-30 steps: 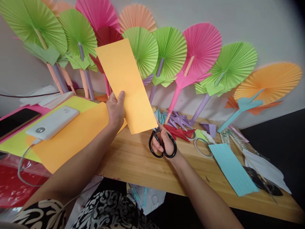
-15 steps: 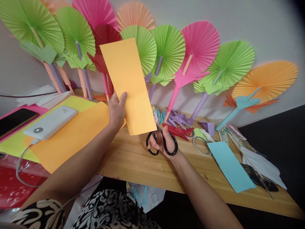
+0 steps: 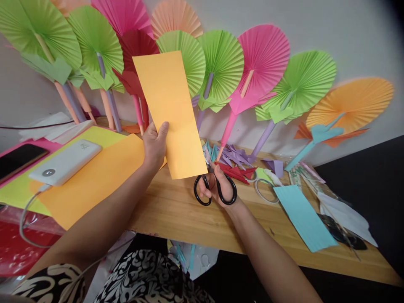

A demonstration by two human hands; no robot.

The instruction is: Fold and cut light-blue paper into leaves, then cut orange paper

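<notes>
My left hand [image 3: 154, 145] grips a rectangular sheet of orange paper [image 3: 172, 113] by its left edge, thumb in front, fingers hidden behind. The sheet is held up, slightly tilted, above the table. My right hand [image 3: 219, 187] is closed round black-handled scissors [image 3: 226, 191], whose blades point up at the sheet's lower right edge. Part of the blades is behind the paper, and I cannot tell whether they touch it. Behind the scissors lie red folded paper pieces [image 3: 236, 172] and purple folded paper pieces [image 3: 233, 155].
Several pleated paper fans, such as a pink fan [image 3: 265, 54], lean on the wall behind the wooden table [image 3: 176, 214]. At left, a white power bank [image 3: 66, 162] and a phone [image 3: 22, 160] rest on coloured sheets. At right are a blue paper strip [image 3: 304, 219] and grey-handled scissors [image 3: 267, 191].
The scissors' handles have spread slightly wider apart. The orange sheet and my left hand stay nearly still, while the background shifts a little up and left in view.
</notes>
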